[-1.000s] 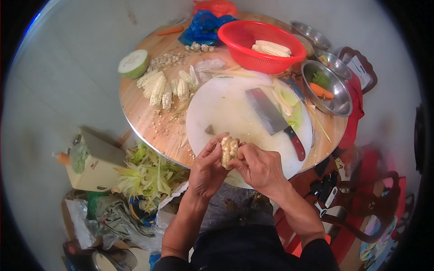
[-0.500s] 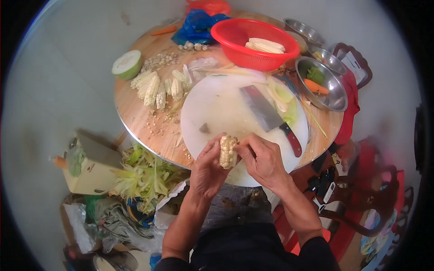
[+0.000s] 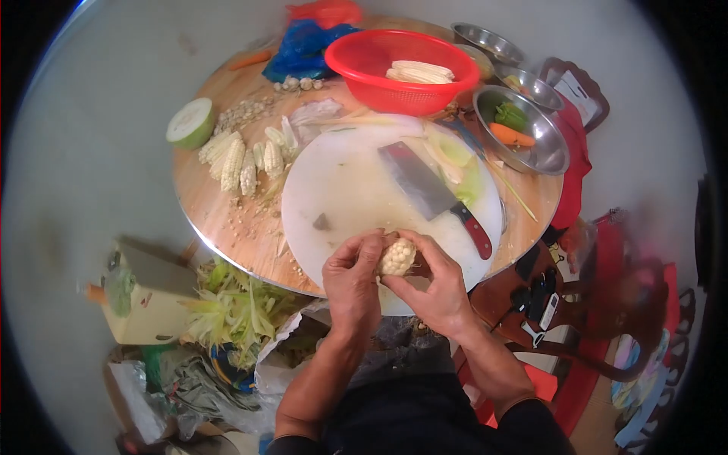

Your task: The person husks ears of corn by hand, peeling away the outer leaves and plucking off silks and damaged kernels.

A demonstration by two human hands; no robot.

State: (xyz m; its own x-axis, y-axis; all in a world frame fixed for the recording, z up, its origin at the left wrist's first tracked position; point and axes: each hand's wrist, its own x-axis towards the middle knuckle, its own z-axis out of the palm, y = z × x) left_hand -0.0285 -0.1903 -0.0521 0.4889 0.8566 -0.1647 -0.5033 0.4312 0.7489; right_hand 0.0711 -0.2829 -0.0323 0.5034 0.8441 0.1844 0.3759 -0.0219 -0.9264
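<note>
A short piece of corn on the cob (image 3: 397, 258) is held between my two hands over the near edge of the round white cutting board (image 3: 326, 189). My left hand (image 3: 354, 277) pinches its left side, thumb and fingertips bent at the top. Around its right side curl the fingers and thumb of my right hand (image 3: 438, 284). A cleaver (image 3: 428, 189) with a dark and red handle lies on the board beyond my hands. Left of the board, several corn cobs (image 3: 233, 165) rest on the wooden table with loose kernels scattered about.
A red colander (image 3: 402, 72) holding cobs stands at the back. Metal bowls (image 3: 557, 148) are at the right, one with a carrot and green pepper. Half a green-skinned gourd (image 3: 190, 123) sits far left. Below the table edge are corn husks (image 3: 235, 311) and a bin (image 3: 152, 292).
The corn piece has turned so a rounded end faces me. My right hand has shifted from pinching at its side to curling round it. The whole view has moved slightly.
</note>
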